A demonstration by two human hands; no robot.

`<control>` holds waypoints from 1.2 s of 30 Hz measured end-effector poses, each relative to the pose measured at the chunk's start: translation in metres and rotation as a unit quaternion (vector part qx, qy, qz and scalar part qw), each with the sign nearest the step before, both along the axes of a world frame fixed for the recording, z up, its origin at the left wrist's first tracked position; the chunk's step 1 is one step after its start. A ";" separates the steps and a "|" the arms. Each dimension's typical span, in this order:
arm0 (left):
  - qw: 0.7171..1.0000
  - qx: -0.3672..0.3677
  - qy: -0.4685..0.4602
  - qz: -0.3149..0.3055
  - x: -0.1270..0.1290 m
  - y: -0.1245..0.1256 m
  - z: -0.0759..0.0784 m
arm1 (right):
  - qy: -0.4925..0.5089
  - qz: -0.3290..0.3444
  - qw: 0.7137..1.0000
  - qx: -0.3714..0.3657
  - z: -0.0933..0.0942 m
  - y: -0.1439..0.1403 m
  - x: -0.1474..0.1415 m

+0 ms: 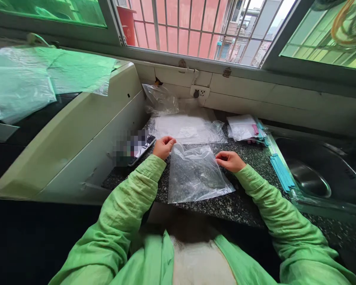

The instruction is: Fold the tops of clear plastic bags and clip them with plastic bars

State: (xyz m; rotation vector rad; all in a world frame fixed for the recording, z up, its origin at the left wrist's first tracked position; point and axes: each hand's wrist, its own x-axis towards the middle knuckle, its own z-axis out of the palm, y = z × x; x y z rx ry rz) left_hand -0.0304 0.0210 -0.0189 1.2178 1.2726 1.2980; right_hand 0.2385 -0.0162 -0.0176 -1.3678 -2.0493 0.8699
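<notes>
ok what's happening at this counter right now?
A person in green sleeves holds a clear plastic bag flat on the speckled dark countertop. The left hand pinches its top left corner and the right hand pinches the top right corner. Behind it lies a stack of more clear bags, a phone sits to the left, and blue strips lie along the sink edge.
</notes>
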 end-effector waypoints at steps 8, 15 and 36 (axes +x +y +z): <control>0.999 0.014 0.001 0.034 -0.001 -0.002 0.002 | 0.005 0.028 0.998 -0.047 0.000 0.000 0.000; 0.999 0.013 0.014 0.050 0.000 0.003 -0.005 | 0.070 0.057 0.974 -0.206 0.005 -0.005 -0.010; 0.998 0.002 0.018 0.062 -0.007 0.012 -0.017 | 0.295 -0.121 0.937 -0.142 0.018 -0.043 0.011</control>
